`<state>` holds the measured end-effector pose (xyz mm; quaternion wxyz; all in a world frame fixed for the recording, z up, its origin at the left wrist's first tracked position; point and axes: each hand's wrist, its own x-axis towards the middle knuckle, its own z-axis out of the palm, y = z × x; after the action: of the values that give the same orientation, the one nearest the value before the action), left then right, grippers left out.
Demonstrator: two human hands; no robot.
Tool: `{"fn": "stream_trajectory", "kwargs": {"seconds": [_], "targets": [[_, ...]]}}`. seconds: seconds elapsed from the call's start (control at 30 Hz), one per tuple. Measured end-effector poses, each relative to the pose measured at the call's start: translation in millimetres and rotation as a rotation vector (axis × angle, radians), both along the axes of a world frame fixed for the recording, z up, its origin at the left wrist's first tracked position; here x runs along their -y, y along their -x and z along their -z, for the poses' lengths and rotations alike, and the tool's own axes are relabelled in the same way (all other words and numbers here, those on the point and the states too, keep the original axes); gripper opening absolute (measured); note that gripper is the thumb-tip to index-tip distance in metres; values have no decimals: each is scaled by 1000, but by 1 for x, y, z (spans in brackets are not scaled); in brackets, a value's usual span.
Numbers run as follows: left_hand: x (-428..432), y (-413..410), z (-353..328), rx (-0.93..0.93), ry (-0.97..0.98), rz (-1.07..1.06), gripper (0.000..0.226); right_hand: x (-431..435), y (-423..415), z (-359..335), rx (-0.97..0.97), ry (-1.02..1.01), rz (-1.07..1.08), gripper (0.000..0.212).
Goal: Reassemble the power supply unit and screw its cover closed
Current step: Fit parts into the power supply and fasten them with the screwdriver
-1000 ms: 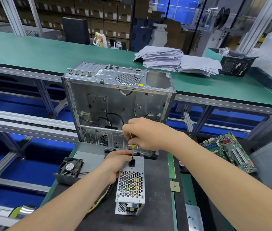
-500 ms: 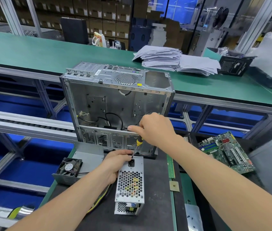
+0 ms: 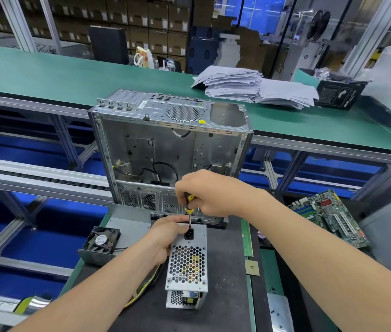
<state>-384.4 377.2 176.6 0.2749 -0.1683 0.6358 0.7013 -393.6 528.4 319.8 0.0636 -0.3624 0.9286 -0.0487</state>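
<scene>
The silver power supply unit (image 3: 186, 267) lies on the dark mat, its perforated cover facing up and a black socket at its far end. My left hand (image 3: 165, 238) grips the unit's far left edge, fingers curled over the top beside the socket. My right hand (image 3: 210, 195) holds a yellow-and-black screwdriver (image 3: 189, 207) upright, its tip at the cover's far edge just above the socket. Yellow and black cables (image 3: 146, 286) trail out from under the unit's left side.
An open computer case (image 3: 170, 152) stands just behind the unit. A fan in a metal housing (image 3: 102, 243) sits to the left, a motherboard (image 3: 330, 219) to the right. A RAM stick (image 3: 247, 238) and CPU chip (image 3: 251, 268) lie right of the mat. Paper stacks (image 3: 249, 86) rest on the green bench.
My right hand lifted and tilted the screwdriver half a second ago, then came back down with it upright over the cover's far edge. My left hand and the unit stayed put.
</scene>
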Motion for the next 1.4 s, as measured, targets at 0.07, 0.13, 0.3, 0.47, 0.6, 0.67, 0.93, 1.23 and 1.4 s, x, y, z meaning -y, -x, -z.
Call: {"fn": "stream_trajectory", "kwargs": {"seconds": [0.07, 0.13, 0.3, 0.47, 0.6, 0.67, 0.93, 1.23, 1.4], "targets": [[1, -1, -2, 12, -26, -6, 25, -3, 2, 1, 10, 48, 65, 14], [1, -1, -3, 9, -32, -4, 25, -5, 4, 2, 11, 84, 122, 13], [0, -2, -5, 15, -49, 0, 24, -8, 4, 6, 23, 152, 227, 12], [0, -4, -7, 22, -45, -4, 23, -7, 2, 8, 32, 172, 276, 11], [3, -4, -7, 28, -27, 10, 21, -6, 1, 10, 33, 155, 228, 11], [5, -3, -8, 46, -17, 37, 20, -7, -1, 10, 28, 153, 202, 8], [3, 6, -20, -11, 257, 146, 26, -35, -10, 6, -95, 321, 328, 9], [-30, 14, -36, -616, 718, 248, 21, -96, -49, 35, 3, 471, 667, 20], [-81, 2, -40, -724, 748, 428, 19, -147, -78, 57, 142, 670, 857, 18]]}}
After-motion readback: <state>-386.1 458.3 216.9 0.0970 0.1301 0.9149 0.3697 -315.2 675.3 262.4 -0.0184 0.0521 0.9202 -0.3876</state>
